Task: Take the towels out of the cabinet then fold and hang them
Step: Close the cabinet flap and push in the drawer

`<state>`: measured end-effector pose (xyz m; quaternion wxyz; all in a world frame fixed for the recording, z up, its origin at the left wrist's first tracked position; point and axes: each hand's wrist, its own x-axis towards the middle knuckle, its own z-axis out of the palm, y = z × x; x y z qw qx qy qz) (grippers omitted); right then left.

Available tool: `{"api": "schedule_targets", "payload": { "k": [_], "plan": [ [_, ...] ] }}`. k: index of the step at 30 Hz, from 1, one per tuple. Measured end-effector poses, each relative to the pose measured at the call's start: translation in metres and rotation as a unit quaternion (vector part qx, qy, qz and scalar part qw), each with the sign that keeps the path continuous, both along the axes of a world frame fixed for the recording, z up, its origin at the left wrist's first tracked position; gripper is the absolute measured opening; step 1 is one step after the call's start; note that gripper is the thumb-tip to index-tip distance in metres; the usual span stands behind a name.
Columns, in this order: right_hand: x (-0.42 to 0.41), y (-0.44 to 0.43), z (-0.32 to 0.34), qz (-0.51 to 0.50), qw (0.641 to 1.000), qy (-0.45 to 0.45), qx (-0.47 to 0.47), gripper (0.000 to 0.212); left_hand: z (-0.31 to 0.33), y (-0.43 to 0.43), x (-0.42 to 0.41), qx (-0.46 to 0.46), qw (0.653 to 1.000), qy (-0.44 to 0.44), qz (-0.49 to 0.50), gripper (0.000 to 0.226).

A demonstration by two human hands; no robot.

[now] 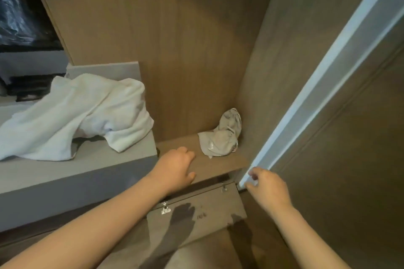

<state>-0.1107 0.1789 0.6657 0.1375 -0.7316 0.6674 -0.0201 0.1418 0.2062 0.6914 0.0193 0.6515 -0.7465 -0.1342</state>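
1. Since the brown wooden cabinet door (341, 137) would otherwise swing across the opening, the right hand (266, 185) pinches its pale edge strip down low, fingers curled round it. Looks to me like it's just there to hold the door out of the way.
2. The left hand (175, 170) reaches in over the front lip of the brown wooden cabinet shelf (218, 164), fingers loosely bent with nothing in them. It's near the cloth but not touching it.
3. What it's going for, I'd guess, is the small crumpled grey-white towel (223, 135) tucked into the back right corner of that shelf, leaning on the side wall.
4. A big white terry towel (76, 113) is already out, lying in a heap on the flat grey ledge (54, 177) left of the cabinet. It's unfolded, so no folding or hanging is done yet.
5. Other stuff: a grey hinged flap (207, 207) with a small metal latch (165, 208) sits below the shelf front, under both wrists. There's something black and shiny (19, 6) up left, can't tell what.
6. Not much is in the way. The corner is tight though, and the door crowds the right side, so reaching in from the left makes sense.
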Motion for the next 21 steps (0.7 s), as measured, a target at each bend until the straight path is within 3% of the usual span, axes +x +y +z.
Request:
{"api": "schedule_targets", "payload": {
  "k": [10, 21],
  "plan": [
    [-0.15, 0.077, -0.013, -0.085, 0.996, 0.014, 0.02, 0.034, -0.031, 0.037, -0.135, 0.057, 0.995, 0.008, -0.077, 0.043],
    [-0.217, 0.023, -0.055, -0.108, 0.988, 0.005, 0.107, 0.042, -0.089, -0.039, -0.213, 0.111, 0.988, 0.018, -0.111, 0.049]
  ]
}}
